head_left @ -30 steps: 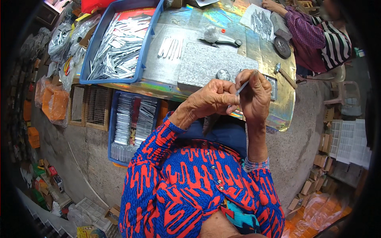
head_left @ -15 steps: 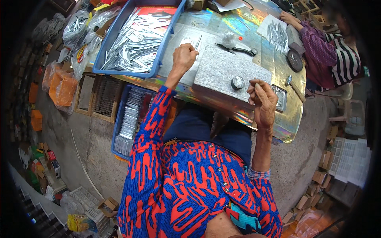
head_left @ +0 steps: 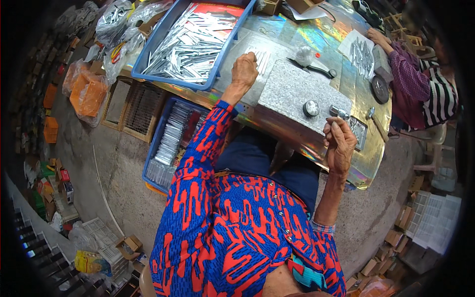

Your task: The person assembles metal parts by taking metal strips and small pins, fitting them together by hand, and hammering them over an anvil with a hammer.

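My left hand (head_left: pixel 244 69) is closed over the far side of the table, fingers bent, beside several thin metal strips (head_left: pixel 263 61). Whatever its fingertips pinch is hidden. My right hand (head_left: pixel 341 140) is raised at the near right corner of a speckled grey stone block (head_left: pixel 292 91), its fingers curled together. Just beyond those fingertips is a small shiny metal piece (head_left: pixel 339 112); whether they touch it I cannot tell. A round dark-rimmed tin (head_left: pixel 311 108) stands on the block's right part. Left of my left hand is a blue tray (head_left: pixel 216 74) of loose metal strips.
A hammer (head_left: pixel 380 125) and a small metal tray (head_left: pixel 358 132) lie at the right. Dark-handled pliers (head_left: pixel 319 70) lie beyond the block. A co-worker's arm (head_left: pixel 403 62) rests near more strips (head_left: pixel 361 58). Below the table edge stands another filled blue bin (head_left: pixel 170 133).
My right hand has drawn back from the block's top toward its near right corner, and the shiny metal piece now shows. My left hand stays closed by the strips. The whole view has shifted slightly.
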### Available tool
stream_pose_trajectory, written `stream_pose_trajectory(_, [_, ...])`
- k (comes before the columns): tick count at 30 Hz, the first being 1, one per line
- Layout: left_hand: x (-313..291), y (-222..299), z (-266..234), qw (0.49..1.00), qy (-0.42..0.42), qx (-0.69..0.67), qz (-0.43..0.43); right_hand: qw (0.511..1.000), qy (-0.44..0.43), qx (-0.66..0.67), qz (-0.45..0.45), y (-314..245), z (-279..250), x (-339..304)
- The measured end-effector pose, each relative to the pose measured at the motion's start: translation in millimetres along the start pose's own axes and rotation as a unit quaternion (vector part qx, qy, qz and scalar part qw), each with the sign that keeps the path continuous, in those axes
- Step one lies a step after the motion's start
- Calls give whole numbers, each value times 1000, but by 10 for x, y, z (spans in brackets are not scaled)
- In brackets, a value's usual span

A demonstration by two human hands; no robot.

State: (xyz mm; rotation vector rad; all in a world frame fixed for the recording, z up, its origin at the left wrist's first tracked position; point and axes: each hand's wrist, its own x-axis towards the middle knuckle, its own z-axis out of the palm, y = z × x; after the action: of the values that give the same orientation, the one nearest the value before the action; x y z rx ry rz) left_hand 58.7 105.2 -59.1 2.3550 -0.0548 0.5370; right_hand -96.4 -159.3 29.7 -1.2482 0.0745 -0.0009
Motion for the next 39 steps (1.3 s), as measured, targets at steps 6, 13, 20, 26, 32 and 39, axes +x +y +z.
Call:
stream_pose_trajectory(6, [-84,33,-1057,996,21,-81,-12,1000,6,13,0,40,-99,9])
stream_pose_trajectory(13, [127,-772,-1563,964,-191,178,-50,1000,3,23,-8,52,-152,2])
stream_pose_trajectory(20, [162,-931,-1511,935,-262,221,91,1000,7,14,-16,7,-144,-40])
stream_pose_trajectory(26, [219,-1011,-1459,932,-302,188,63,1000,13,15,-16,-24,-177,-57])
stream_pose_trajectory(32, [247,-1156,-1372,923,-271,227,152,997,53,45,-34,-112,-470,-75])
stream_pose_trajectory(39, [221,-1140,-1417,930,-288,160,159,976,185,51,-102,-8,-1153,52])
